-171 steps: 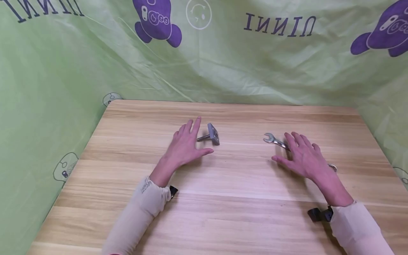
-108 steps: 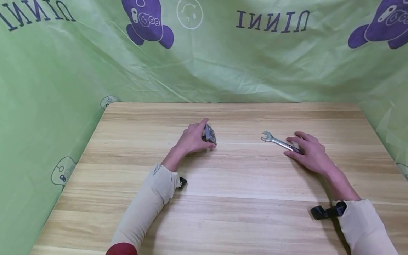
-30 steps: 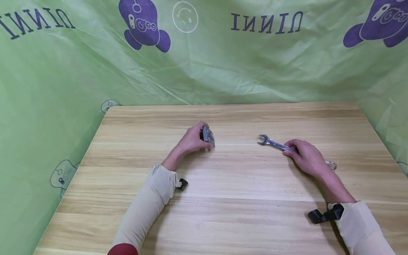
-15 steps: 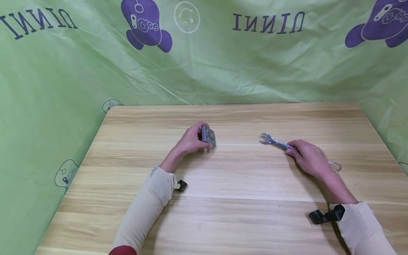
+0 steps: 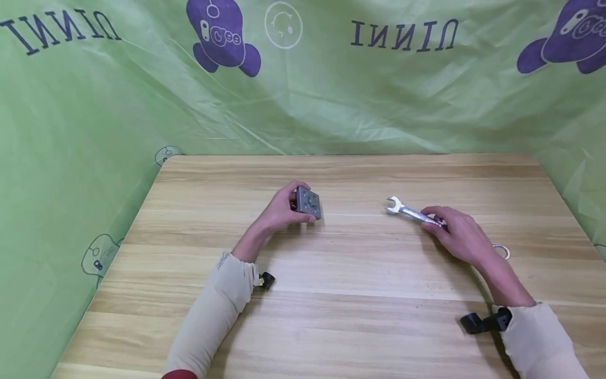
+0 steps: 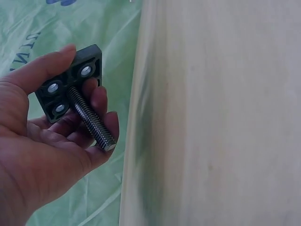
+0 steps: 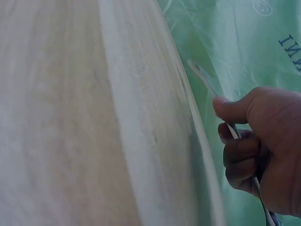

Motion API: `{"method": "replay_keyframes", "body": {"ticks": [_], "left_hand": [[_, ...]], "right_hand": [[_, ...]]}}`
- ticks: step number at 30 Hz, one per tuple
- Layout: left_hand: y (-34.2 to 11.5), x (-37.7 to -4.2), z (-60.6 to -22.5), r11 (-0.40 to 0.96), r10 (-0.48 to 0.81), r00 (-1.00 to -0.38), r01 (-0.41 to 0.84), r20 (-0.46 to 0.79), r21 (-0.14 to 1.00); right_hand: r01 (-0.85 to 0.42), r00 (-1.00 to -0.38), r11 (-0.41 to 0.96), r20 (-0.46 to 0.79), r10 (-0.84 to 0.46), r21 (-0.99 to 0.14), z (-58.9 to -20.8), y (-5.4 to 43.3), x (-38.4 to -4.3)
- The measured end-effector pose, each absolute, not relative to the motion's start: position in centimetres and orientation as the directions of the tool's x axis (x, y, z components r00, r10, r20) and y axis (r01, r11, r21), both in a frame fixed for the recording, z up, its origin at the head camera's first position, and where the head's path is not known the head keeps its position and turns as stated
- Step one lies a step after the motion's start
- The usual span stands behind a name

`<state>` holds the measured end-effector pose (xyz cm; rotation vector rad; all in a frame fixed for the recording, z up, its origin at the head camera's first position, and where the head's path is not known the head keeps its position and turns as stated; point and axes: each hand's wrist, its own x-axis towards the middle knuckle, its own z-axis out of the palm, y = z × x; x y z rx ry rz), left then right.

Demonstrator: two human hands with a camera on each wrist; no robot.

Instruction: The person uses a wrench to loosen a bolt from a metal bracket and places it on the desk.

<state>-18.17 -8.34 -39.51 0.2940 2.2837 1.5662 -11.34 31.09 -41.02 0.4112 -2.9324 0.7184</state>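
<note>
Two pieces are held over the worktop (image 5: 360, 321), one per side. On the left, the square plate (image 5: 307, 204) is pinched at its edges by the left grip (image 5: 279, 210), its threaded rod (image 6: 90, 117) on the palm side. Well apart to the right, the wrench (image 5: 414, 213) is clasped by the right grip (image 5: 459, 234), forked end (image 5: 399, 206) outward. Picking up looks done for both; contact between wrench and plate is not yet made, and any work with the two together appears left
</note>
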Motion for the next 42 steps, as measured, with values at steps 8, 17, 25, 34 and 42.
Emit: {"method": "replay_keyframes", "body": {"ticks": [8,17,25,34,42], "left_hand": [[-8.5,-17.8,-38.9,0.298,0.370,-0.920,-0.014,-0.129,0.954],[-8.5,-17.3,-38.6,0.161,0.378,-0.923,-0.008,-0.070,0.987],[-8.2,-16.9,-38.5,0.004,0.363,-0.932,-0.006,-0.007,1.000],[-7.1,-16.1,-38.2,-0.099,0.344,-0.938,0.009,0.042,0.995],[-6.9,-15.6,-38.1,-0.151,0.335,-0.939,0.025,0.075,0.988]], "right_hand": [[-0.293,-0.954,0.842,0.196,-0.227,-0.453,-39.7,29.3,-11.5],[-0.352,-0.930,0.817,0.267,-0.252,-0.457,-38.2,26.7,-12.0],[-0.446,-0.877,0.775,0.392,-0.279,-0.447,-36.6,24.2,-12.9],[-0.519,-0.832,0.733,0.456,-0.316,-0.439,-34.9,22.0,-12.6],[-0.548,-0.826,0.693,0.436,-0.358,-0.469,-34.6,20.6,-12.2]]}}
